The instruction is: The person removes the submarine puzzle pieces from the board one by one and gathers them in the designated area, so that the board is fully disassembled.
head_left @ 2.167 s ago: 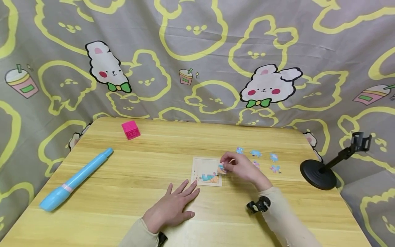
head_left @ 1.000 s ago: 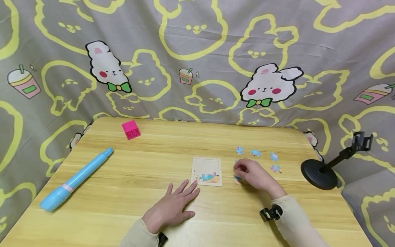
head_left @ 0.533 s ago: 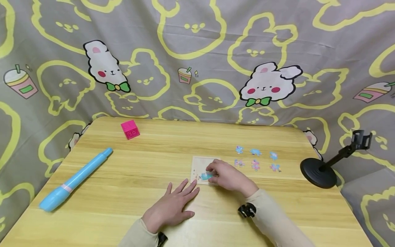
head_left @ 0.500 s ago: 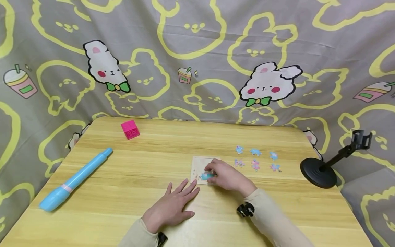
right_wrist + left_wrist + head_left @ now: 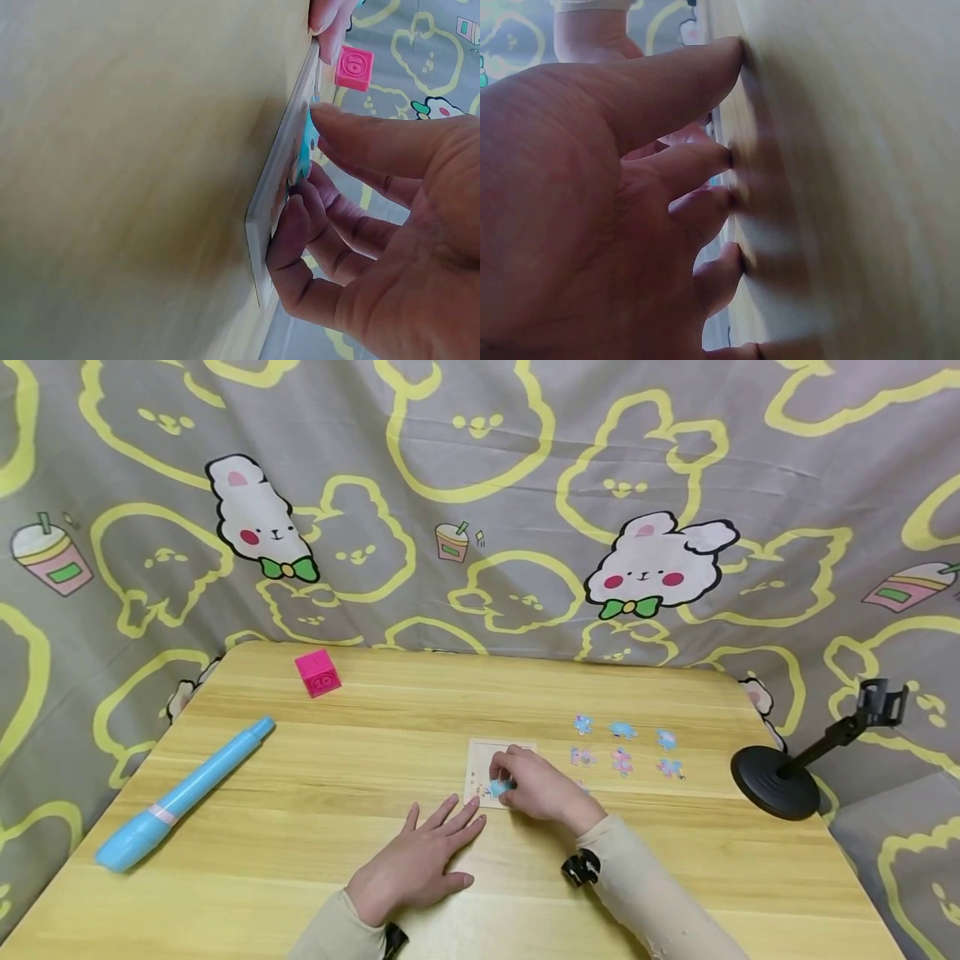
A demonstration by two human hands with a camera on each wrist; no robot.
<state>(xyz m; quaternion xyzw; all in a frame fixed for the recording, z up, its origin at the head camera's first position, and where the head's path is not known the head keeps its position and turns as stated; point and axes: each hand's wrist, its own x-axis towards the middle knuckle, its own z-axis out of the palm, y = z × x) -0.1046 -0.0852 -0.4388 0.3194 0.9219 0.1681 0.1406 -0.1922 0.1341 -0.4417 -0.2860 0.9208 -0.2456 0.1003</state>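
A small square puzzle board [image 5: 477,752] with a pale wooden frame lies mid-table. My right hand [image 5: 536,783] is over its lower right part, thumb and fingers pinching a teal jigsaw piece [image 5: 307,142] at the board's surface. The right wrist view shows the thumb on one edge of this piece and curled fingers at the other. My left hand [image 5: 412,868] rests spread on the table, its fingertips reaching the board's lower left corner. Several loose blue and pink jigsaw pieces [image 5: 622,762] lie to the right in rows; another piece is partly hidden behind the right hand.
A blue flashlight-shaped object [image 5: 187,793] lies along the left side of the table [image 5: 300,852]. The pink cube [image 5: 318,673] sits at the back left. A black stand [image 5: 776,781] rises at the right edge. Behind hangs a grey patterned curtain [image 5: 525,468].
My right hand carried a piece from the board to the table on the right, left it there and came back. It has since shifted slightly left over the board. The left hand stayed put.
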